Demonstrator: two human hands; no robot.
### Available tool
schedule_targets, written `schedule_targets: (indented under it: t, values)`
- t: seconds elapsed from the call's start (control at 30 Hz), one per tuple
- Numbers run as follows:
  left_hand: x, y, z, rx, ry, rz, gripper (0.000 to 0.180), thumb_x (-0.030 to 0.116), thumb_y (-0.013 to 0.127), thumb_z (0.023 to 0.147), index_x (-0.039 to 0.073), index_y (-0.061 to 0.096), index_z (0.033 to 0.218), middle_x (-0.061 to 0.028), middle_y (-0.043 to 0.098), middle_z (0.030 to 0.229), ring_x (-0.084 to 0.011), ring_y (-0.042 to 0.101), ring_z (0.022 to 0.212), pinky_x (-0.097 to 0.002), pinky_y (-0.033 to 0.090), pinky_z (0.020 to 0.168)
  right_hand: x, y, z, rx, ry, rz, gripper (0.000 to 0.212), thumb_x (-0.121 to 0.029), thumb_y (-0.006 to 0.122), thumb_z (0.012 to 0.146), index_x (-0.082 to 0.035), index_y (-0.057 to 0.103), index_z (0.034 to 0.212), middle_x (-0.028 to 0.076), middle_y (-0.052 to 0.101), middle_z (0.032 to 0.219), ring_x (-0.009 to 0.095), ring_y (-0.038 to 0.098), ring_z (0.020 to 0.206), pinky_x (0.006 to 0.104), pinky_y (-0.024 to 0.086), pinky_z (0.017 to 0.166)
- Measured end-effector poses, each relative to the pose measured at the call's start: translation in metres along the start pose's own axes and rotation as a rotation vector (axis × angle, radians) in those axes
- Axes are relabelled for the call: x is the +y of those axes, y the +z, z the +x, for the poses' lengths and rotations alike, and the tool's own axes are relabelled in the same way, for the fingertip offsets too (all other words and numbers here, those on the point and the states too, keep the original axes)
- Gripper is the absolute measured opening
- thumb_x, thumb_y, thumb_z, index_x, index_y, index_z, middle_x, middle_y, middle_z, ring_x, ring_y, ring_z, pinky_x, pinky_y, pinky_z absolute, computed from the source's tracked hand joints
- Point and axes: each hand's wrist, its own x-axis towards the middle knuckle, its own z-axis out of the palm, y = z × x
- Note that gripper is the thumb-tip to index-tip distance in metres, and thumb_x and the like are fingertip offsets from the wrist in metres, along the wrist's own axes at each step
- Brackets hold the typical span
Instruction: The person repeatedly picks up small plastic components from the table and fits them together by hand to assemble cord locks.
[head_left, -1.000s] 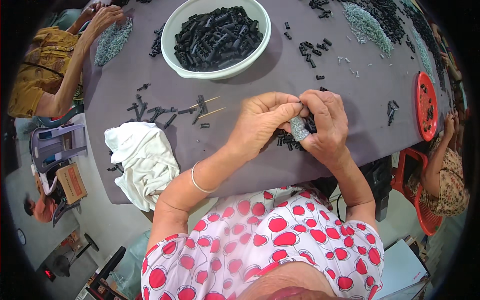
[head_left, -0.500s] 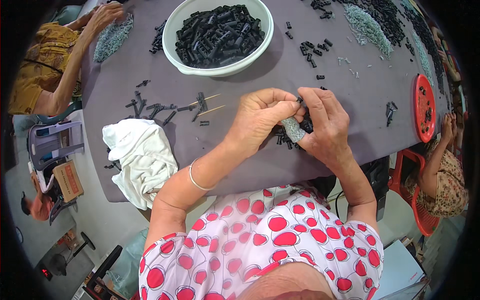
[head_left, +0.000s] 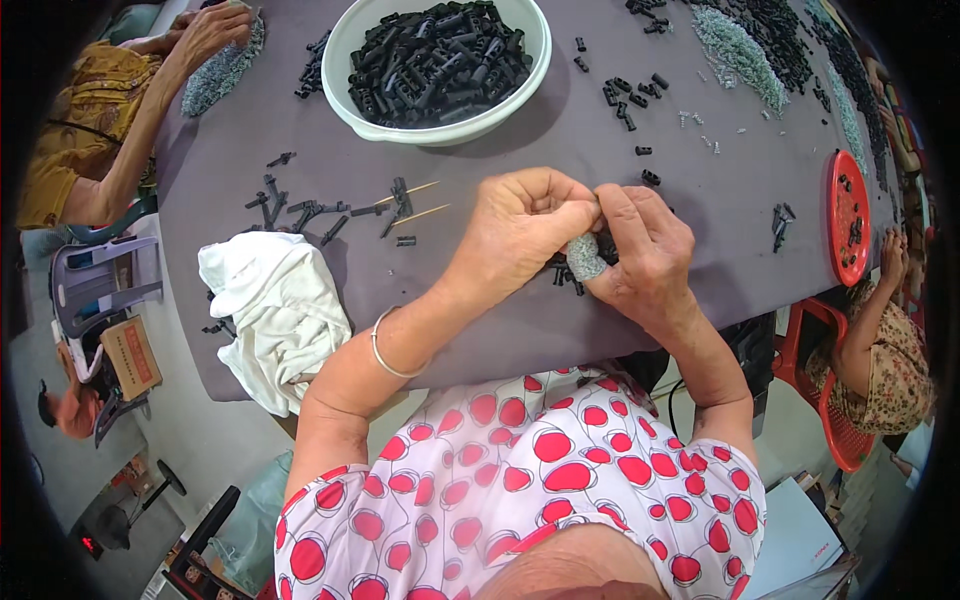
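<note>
My left hand [head_left: 535,225] and my right hand [head_left: 648,245] meet over the near part of the table, fingertips pinched together. Whatever they grip is hidden by the fingers. A grey speckled sleeve [head_left: 585,258] appears to wrap my right thumb. Beneath the hands, partly covered, lies a small pile of black plastic parts [head_left: 568,278]. Left of my left hand are loose black tube-shaped parts [head_left: 318,208] and two thin wooden sticks [head_left: 425,215]. Beyond the hands stands a pale round basin [head_left: 440,135] heaped with similar black parts.
A white cloth [head_left: 275,310] lies at the near left table edge. Small metal springs [head_left: 738,58] are heaped at the far right, near a red tray [head_left: 848,220]. Another person's hand [head_left: 215,28] works beside a grey heap at the far left; someone sits at the right.
My fingertips have drawn closer together, and the black part glimpsed between them is now hidden. My right fingers have dipped slightly. The whole view has shifted a little.
</note>
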Motion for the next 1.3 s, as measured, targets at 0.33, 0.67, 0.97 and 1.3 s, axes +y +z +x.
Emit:
schedule_targets:
  t: [0.33, 0.67, 0.97, 1.3]
  values:
    - [-0.007, 0.001, 0.002, 0.096, 0.244, 0.108, 0.012, 0.006, 0.053, 0.088, -0.004, 0.058, 0.09, -0.0026, 0.061, 0.078, -0.0058, 0.054, 0.07, -0.0211, 0.045, 0.062, 0.02, -0.003, -0.001, 0.065, -0.024, -0.004, 0.037, -0.008, 0.072, 0.055, -0.001, 0.059, 0.089, 0.008, 0.051, 0.07, 0.025, 0.056, 0.061, 0.0344, 0.047, 0.052]
    - [-0.03, 0.004, 0.004, 0.213, 0.462, 0.209, 0.007, 0.005, 0.055, 0.089, 0.0, 0.058, 0.09, 0.0038, 0.052, 0.071, -0.0026, 0.045, 0.063, -0.0199, 0.039, 0.055, 0.016, -0.021, 0.014, 0.067, 0.032, 0.058, 0.032, -0.006, 0.069, 0.061, -0.001, 0.058, 0.091, 0.008, 0.05, 0.068, 0.025, 0.052, 0.054, 0.0338, 0.044, 0.047]
    - [-0.039, -0.007, 0.007, 0.199, 0.472, 0.421, 0.008, 0.005, 0.055, 0.091, -0.001, 0.059, 0.095, -0.0023, 0.06, 0.082, -0.0069, 0.056, 0.077, -0.0222, 0.047, 0.068, 0.006, 0.007, 0.115, -0.123, 0.048, 0.377, 0.036, 0.002, 0.064, 0.075, -0.002, 0.06, 0.111, 0.007, 0.063, 0.089, 0.012, 0.059, 0.073, 0.0244, 0.047, 0.067]
    - [-0.032, -0.006, 0.011, 0.228, 0.524, 0.519, 0.007, 0.002, 0.059, 0.086, -0.001, 0.062, 0.092, -0.0034, 0.06, 0.081, -0.0067, 0.053, 0.07, -0.022, 0.044, 0.063, 0.052, -0.032, 0.062, -0.033, 0.344, 0.342, 0.026, 0.003, 0.059, 0.076, -0.003, 0.065, 0.1, 0.008, 0.066, 0.095, 0.018, 0.064, 0.084, 0.0271, 0.048, 0.071]
